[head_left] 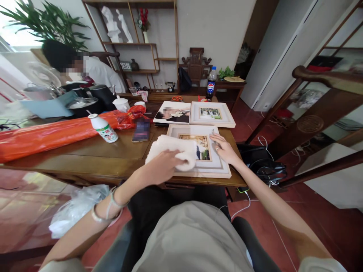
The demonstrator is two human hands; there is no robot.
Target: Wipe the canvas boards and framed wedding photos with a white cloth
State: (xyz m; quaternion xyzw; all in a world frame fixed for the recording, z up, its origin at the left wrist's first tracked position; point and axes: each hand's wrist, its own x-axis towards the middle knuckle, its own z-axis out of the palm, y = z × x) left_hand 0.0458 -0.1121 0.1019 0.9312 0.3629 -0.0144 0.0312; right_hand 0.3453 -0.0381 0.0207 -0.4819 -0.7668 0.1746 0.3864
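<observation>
A white-edged picture frame [208, 174] lies flat at the table's near edge, a small photo in its middle. My left hand [164, 163] presses a fluffy white cloth [167, 143] onto the frame's left part, fingers closed on it. The cloth hides the left side of the frame and some of the photo. On the frame's right side, my right hand [225, 149] rests with its fingers stretched out. Just behind lie a second framed photo [211, 114] and a stack of prints [172, 112] with a portrait on top.
Left on the wooden table [124, 151] are a white bottle [103, 128], a phone [141, 130] and a long orange plastic-wrapped bundle [56, 126]. Behind the frames are orange scissors [177, 98] and a cola bottle [211, 83]. Another person [99, 71] sits at the far left.
</observation>
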